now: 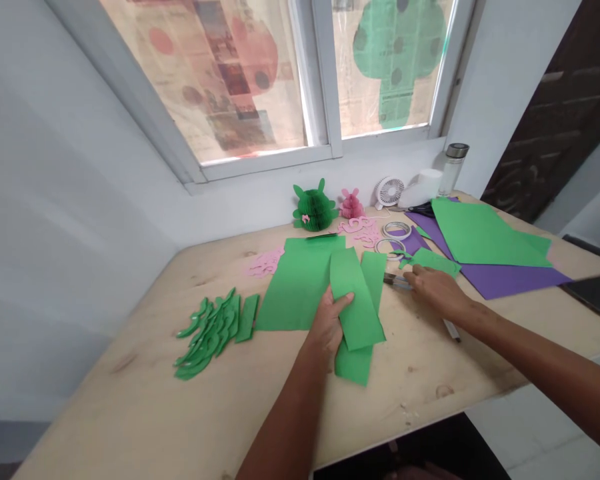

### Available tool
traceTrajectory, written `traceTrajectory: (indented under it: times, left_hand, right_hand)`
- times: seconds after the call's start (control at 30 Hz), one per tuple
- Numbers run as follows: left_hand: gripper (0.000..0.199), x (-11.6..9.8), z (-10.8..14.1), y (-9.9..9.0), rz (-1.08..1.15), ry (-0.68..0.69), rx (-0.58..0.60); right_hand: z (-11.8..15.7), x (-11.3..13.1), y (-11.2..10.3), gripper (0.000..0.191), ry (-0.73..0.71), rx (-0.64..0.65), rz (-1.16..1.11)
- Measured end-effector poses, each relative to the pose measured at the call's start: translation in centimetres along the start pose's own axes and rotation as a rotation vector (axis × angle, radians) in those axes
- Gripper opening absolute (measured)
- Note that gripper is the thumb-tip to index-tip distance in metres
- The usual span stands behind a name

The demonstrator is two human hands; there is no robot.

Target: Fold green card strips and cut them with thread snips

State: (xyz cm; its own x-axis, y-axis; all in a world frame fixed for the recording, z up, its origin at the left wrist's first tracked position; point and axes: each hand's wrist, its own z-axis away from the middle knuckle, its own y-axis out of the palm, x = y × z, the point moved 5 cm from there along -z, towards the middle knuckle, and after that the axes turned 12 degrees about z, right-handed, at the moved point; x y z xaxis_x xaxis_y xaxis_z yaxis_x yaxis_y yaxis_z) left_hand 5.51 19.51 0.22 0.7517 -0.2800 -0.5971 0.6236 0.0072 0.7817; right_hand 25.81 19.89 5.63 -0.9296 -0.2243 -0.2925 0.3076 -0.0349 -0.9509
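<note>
My left hand is closed on a green paper strip, with the thumb on top. A second green paper strip lies under it, partly covered. Beneath and to the left, a large green paper sheet lies flat. My right hand is low over the table with its fingers curled together beside a pen-like tool; whether they grip it is hidden. Below that wrist, the end of a slim pale tool sticks out. Green paper scraps lie just beyond the right fingertips.
Cut green pieces lie piled at left. Behind are a green paper animal, a pink one, tape rolls, a small fan and a bottle. Green sheets, purple paper and a phone lie right.
</note>
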Motion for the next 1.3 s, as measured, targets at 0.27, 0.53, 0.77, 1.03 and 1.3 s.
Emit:
traceTrajectory:
  times: [0.27, 0.53, 0.77, 1.03, 1.3]
  left_hand:
    - [0.063, -0.3, 0.1, 0.3, 0.005, 0.039, 0.004]
    - [0.063, -0.4, 0.2, 0.2, 0.040, 0.050, -0.022]
    - [0.070, -1.2, 0.1, 0.2, 0.027, 0.054, -0.004]
    - [0.073, -2.8, 0.3, 0.7, 0.009, 0.133, -0.014]
    - [0.069, -6.0, 1.0, 0.5, -0.006, 0.358, -0.109]
  right_hand:
    - [5.0, -3.3, -0.1, 0.029, 0.078, -0.018, -0.467]
    - [7.4, 3.4, 1.5, 0.036, 0.184, 0.092, -2.073]
    - [6.5, 6.9, 0.6, 0.035, 0.199, 0.120, -2.317]
    - [2.8, 5.4, -1.5, 0.032, 0.224, 0.024, -2.094]
    - [-0.6, 8.5, 0.2, 0.026, 0.146, -0.103, -1.872]
